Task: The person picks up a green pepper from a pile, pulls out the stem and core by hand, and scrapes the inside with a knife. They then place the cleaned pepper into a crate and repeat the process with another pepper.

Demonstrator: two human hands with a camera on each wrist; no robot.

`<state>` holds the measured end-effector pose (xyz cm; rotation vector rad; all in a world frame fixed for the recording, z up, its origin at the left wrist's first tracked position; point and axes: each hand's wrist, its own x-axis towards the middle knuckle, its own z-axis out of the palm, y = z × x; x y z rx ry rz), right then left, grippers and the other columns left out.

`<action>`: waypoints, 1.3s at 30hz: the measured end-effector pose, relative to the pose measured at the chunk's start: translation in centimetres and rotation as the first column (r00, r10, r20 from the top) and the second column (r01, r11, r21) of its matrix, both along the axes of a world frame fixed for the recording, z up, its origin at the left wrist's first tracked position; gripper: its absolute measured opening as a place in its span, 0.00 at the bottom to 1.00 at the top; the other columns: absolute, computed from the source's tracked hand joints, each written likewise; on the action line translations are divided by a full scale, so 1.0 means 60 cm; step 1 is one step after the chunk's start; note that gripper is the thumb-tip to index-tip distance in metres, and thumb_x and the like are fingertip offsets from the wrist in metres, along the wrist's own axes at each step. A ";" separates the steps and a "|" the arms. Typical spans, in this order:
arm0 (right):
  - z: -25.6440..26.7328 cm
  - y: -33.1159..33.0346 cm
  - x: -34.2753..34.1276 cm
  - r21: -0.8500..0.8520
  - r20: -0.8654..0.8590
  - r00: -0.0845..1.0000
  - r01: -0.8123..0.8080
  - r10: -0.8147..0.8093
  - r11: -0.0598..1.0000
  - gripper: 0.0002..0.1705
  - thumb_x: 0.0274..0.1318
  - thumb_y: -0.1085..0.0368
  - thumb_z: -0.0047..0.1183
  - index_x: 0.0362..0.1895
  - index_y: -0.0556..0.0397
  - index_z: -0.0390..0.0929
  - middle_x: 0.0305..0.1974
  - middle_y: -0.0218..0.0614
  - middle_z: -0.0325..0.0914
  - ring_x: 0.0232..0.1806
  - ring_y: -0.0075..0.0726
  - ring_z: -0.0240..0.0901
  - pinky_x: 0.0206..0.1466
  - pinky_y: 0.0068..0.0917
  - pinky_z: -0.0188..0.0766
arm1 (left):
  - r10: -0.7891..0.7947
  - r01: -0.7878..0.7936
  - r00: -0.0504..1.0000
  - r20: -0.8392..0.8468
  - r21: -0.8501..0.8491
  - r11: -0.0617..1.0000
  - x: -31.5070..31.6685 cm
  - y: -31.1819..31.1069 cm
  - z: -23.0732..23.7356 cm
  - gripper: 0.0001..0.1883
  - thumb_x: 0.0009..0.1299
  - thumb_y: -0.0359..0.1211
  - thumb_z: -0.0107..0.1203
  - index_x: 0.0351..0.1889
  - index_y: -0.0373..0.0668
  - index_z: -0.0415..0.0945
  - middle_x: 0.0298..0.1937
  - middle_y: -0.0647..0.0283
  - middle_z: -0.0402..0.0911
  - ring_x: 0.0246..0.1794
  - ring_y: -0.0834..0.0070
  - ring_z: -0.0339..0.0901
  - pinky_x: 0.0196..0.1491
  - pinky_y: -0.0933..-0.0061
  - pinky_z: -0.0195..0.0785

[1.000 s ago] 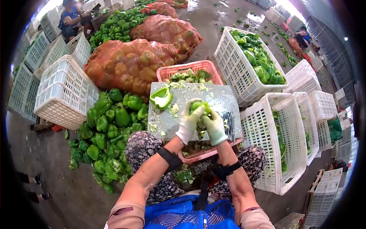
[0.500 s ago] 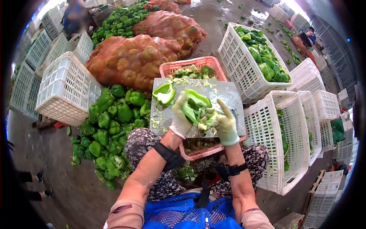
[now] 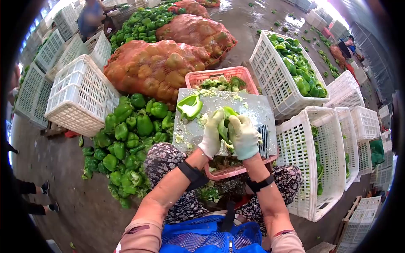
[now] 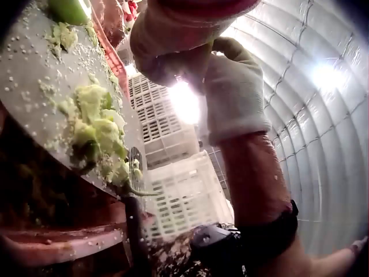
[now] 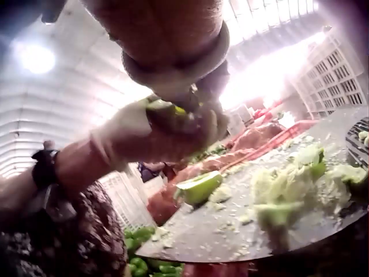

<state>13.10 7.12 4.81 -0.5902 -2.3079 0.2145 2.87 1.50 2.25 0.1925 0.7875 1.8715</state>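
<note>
The biggest things are the red mesh sacks [image 3: 156, 69] across the upper left and top centre, bulging with round produce. White slatted crates flank them: one crate [image 3: 80, 95] at the left, and a second crate [image 3: 270, 80] at the upper right, heaped with green peppers. A third crate [image 3: 295, 166] at the lower right has a few green pieces showing inside.

A loose pile of green peppers [image 3: 126, 137] covers the floor left of centre, beside the grey board [image 3: 185, 145]. The board lies over the middle of a pink basket [image 3: 221, 70], hiding that part; trimmings [image 3: 221, 83] show at its far end.

Above the board, the left hand [image 3: 212, 135], gloved, grips the left side of an opened pepper [image 3: 223, 130]. The right hand [image 3: 244, 137], also gloved, has its fingers bent onto the pepper's right side. Between them the hands cover much of it, and both wrist views show it only darkly.

Smaller still, a cut pepper half [image 3: 190, 107] sits at the board's upper left. Pale scraps [image 5: 288, 190] and seeds litter the surface, and a dark slotted piece [image 3: 263, 141] lies at its right, just beside the right hand.
</note>
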 end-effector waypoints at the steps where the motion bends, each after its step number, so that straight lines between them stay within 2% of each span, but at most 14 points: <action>1: -0.013 0.006 0.002 -0.037 0.013 1.000 -0.006 0.007 0.999 0.09 0.55 0.68 0.53 0.42 0.47 0.76 0.33 0.40 0.76 0.30 0.46 0.76 0.32 0.35 0.75 | -0.016 0.017 0.998 0.055 -0.022 1.000 0.001 -0.001 -0.004 0.15 0.74 0.46 0.47 0.43 0.46 0.74 0.37 0.68 0.79 0.38 0.78 0.77 0.44 0.74 0.71; 6: -0.037 0.027 0.008 -0.465 -0.124 0.991 -0.101 0.049 0.880 0.05 0.55 0.73 0.57 0.36 0.53 0.77 0.25 0.30 0.76 0.21 0.25 0.73 0.23 0.25 0.71 | -0.164 0.166 0.978 0.128 -0.001 0.986 -0.016 -0.009 -0.029 0.16 0.75 0.46 0.43 0.44 0.45 0.73 0.38 0.66 0.78 0.39 0.76 0.76 0.44 0.73 0.71; 10: 0.031 -0.008 0.025 -0.957 -0.169 0.985 -0.173 0.037 0.234 0.04 0.53 0.74 0.58 0.34 0.55 0.78 0.24 0.30 0.78 0.23 0.20 0.75 0.23 0.19 0.72 | -0.045 0.038 0.984 0.170 0.041 0.998 -0.017 0.001 0.006 0.18 0.76 0.48 0.42 0.43 0.43 0.73 0.37 0.62 0.79 0.38 0.72 0.78 0.42 0.69 0.73; 12: 0.036 0.008 0.053 -0.956 -0.226 0.970 -0.239 0.091 0.172 0.08 0.53 0.74 0.57 0.39 0.54 0.79 0.30 0.35 0.79 0.25 0.24 0.77 0.24 0.23 0.76 | 0.001 -0.010 0.976 0.218 0.042 0.999 -0.021 0.000 0.021 0.19 0.76 0.48 0.41 0.44 0.44 0.74 0.37 0.62 0.79 0.37 0.72 0.78 0.41 0.68 0.74; 14: -0.013 0.041 0.090 -0.250 0.187 0.979 -0.029 0.078 0.968 0.11 0.53 0.71 0.58 0.43 0.51 0.80 0.32 0.42 0.79 0.25 0.29 0.78 0.27 0.28 0.76 | -0.011 0.012 0.992 0.129 -0.007 1.000 -0.020 -0.004 0.018 0.21 0.76 0.50 0.39 0.43 0.44 0.74 0.35 0.63 0.79 0.36 0.73 0.78 0.40 0.70 0.74; 15: -0.002 0.031 0.093 -0.175 0.414 0.893 0.271 -0.179 0.946 0.14 0.53 0.68 0.59 0.47 0.49 0.79 0.34 0.45 0.80 0.28 0.34 0.79 0.33 0.30 0.76 | -0.046 0.049 0.995 0.093 -0.035 0.998 -0.018 -0.006 0.016 0.21 0.76 0.51 0.39 0.43 0.44 0.74 0.35 0.63 0.79 0.35 0.73 0.78 0.39 0.71 0.74; 18: 0.036 0.001 0.058 -0.777 -0.016 0.992 0.066 -0.124 0.626 0.15 0.55 0.68 0.58 0.48 0.53 0.79 0.32 0.37 0.80 0.27 0.25 0.75 0.31 0.25 0.73 | -0.164 0.158 0.982 -0.096 -0.066 0.985 -0.008 -0.003 0.016 0.23 0.74 0.54 0.40 0.42 0.44 0.74 0.34 0.63 0.79 0.30 0.76 0.75 0.34 0.77 0.71; 22: 0.000 -0.025 -0.010 -0.579 -0.261 0.957 -0.054 -0.122 0.813 0.10 0.54 0.70 0.59 0.42 0.54 0.79 0.35 0.39 0.82 0.36 0.30 0.78 0.40 0.27 0.75 | -0.086 0.077 0.977 -0.195 -0.053 0.996 0.014 0.014 -0.050 0.19 0.72 0.54 0.45 0.42 0.48 0.72 0.32 0.71 0.71 0.25 0.81 0.66 0.21 0.80 0.62; 24: -0.020 -0.040 -0.003 -0.565 -0.274 0.957 -0.078 -0.097 0.821 0.05 0.55 0.71 0.58 0.37 0.54 0.79 0.35 0.39 0.82 0.35 0.30 0.79 0.40 0.28 0.75 | -0.051 0.038 0.986 -0.156 -0.085 0.996 0.004 -0.003 -0.010 0.19 0.74 0.47 0.46 0.47 0.42 0.73 0.44 0.63 0.77 0.43 0.75 0.73 0.49 0.75 0.70; 28: 0.003 -0.017 0.036 -0.177 0.031 0.950 -0.301 0.311 0.937 0.12 0.51 0.73 0.56 0.42 0.50 0.79 0.29 0.39 0.81 0.28 0.46 0.78 0.33 0.35 0.77 | 0.143 -0.169 0.973 -0.179 -0.137 0.976 -0.012 0.006 -0.011 0.14 0.75 0.41 0.50 0.49 0.41 0.74 0.38 0.71 0.75 0.37 0.85 0.68 0.39 0.82 0.64; 32: -0.055 0.015 0.083 -0.376 0.415 0.908 0.108 0.063 0.920 0.20 0.52 0.68 0.55 0.51 0.43 0.76 0.38 0.48 0.80 0.37 0.51 0.78 0.40 0.41 0.74 | 0.386 -0.386 0.921 -0.054 -0.273 0.881 -0.041 0.000 0.030 0.21 0.72 0.47 0.52 0.54 0.42 0.72 0.44 0.64 0.77 0.37 0.79 0.73 0.42 0.76 0.70; 34: 0.019 -0.003 0.055 -0.650 0.165 0.961 0.275 -0.222 0.709 0.22 0.53 0.70 0.53 0.55 0.50 0.74 0.42 0.50 0.78 0.41 0.51 0.78 0.43 0.41 0.74 | 0.132 -0.322 0.831 -0.540 -0.275 0.906 -0.028 0.020 -0.039 0.23 0.70 0.49 0.54 0.55 0.43 0.73 0.46 0.61 0.77 0.41 0.73 0.75 0.45 0.72 0.71; 36: -0.085 0.016 0.041 -0.068 0.036 0.971 0.240 -0.238 0.969 0.23 0.60 0.70 0.52 0.60 0.56 0.71 0.43 0.44 0.81 0.37 0.41 0.78 0.42 0.33 0.75 | -0.168 -0.140 0.638 -0.751 -0.327 0.934 0.004 -0.009 0.036 0.23 0.69 0.48 0.55 0.54 0.42 0.73 0.48 0.58 0.77 0.45 0.68 0.76 0.49 0.68 0.71; 39: -0.106 0.011 0.042 -0.457 0.008 0.993 0.111 -0.121 0.882 0.26 0.63 0.70 0.47 0.64 0.62 0.61 0.41 0.45 0.79 0.34 0.40 0.77 0.37 0.33 0.75 | -0.090 -0.268 0.631 -0.771 -0.326 0.907 0.008 -0.003 0.030 0.20 0.69 0.44 0.55 0.52 0.42 0.72 0.48 0.56 0.77 0.50 0.66 0.75 0.53 0.64 0.69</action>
